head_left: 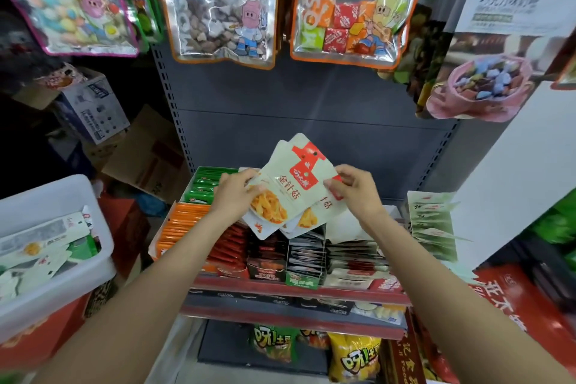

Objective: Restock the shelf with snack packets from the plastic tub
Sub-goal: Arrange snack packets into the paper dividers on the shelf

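Both hands hold a fanned bunch of cream and red snack packets [290, 187] above the middle of the shelf [299, 290]. My left hand [235, 193] grips the bunch's left edge. My right hand [355, 188] pinches its right edge. Below them the shelf carries rows of upright packets in open display boxes: green [202, 185], orange [184, 223], red [232, 246] and black [304, 254]. The white plastic tub [46, 290] stands at the left on red cartons, with several more pale packets [43, 251] lying in it.
Large candy bags [223, 6] hang from hooks above the shelf, against a grey back panel [311, 109]. Pale green packets [433, 221] stand at the shelf's right end. Yellow and green chip bags [352, 355] sit on the lowest level. Cardboard boxes [146, 153] are piled at the left.
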